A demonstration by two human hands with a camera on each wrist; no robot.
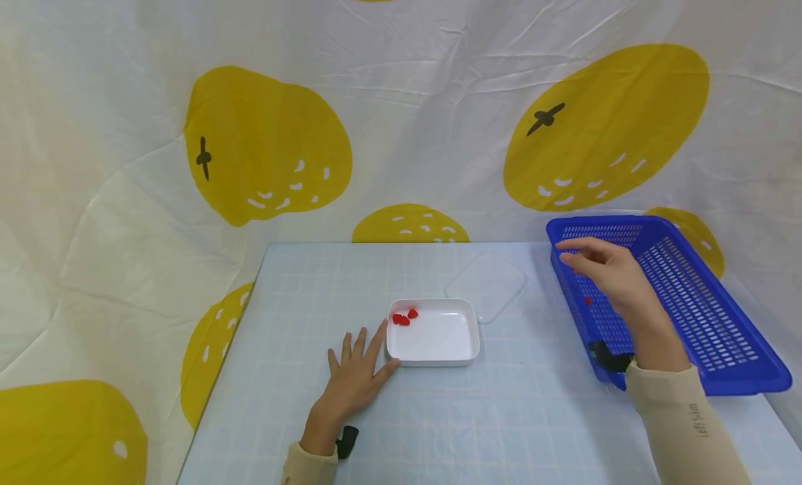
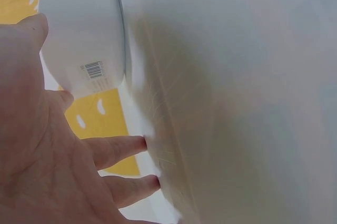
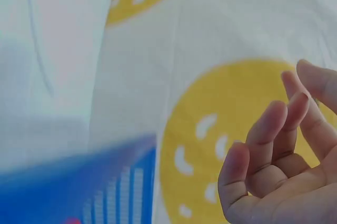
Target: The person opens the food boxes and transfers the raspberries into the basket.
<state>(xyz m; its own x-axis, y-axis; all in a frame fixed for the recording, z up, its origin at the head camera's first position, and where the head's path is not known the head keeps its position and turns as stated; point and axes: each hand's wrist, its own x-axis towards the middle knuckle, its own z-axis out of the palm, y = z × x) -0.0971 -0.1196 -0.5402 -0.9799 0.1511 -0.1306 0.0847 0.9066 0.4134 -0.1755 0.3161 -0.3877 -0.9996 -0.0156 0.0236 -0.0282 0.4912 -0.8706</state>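
Head view: one white tray (image 1: 438,356) at the table's middle holds three red pieces (image 1: 404,318); a fourth (image 1: 587,301) lies in one blue basket (image 1: 720,318). My left hand (image 1: 354,380) rests flat, fingers spread, touching the tray. My right hand (image 1: 604,269) hovers over the basket, loosely curled, empty.

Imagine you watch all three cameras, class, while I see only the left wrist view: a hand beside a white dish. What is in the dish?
Observer: Small red pieces lie in the far left corner of the dish.
Operator: Where is the right hand?
Observer: The right hand is over a blue basket, fingers loosely curled, holding nothing that I can see.
Operator: Anything in the basket?
Observer: One small red piece shows in it, just below the hand.
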